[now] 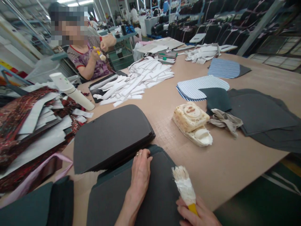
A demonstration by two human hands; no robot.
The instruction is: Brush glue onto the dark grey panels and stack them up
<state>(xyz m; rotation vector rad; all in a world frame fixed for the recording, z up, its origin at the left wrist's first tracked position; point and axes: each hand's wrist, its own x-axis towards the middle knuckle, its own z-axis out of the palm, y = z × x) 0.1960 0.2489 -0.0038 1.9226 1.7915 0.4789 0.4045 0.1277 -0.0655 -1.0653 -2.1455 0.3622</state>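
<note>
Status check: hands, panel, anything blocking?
Left hand flat on dark panel. Right hand grips white-caked brush at its right edge. Panel stack close ahead.

The tan worktop [225, 163] carries plain charcoal-grey felt panels [110, 135]. The white-bristled brush [185, 188] has a yellow handle. Beyond lie blue-and-white pinstriped curved fabric pieces [195, 86], plain white paper strips [138, 81] and a cream, brown-stained glue tub [190, 117]. Dark red paisley-patterned sheets [14, 113] are backed white.

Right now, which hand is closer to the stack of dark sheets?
Left. The left hand lies flat, fingertips at the near edge of the stack of dark sheets; the right hand holds a brush farther right.
</note>
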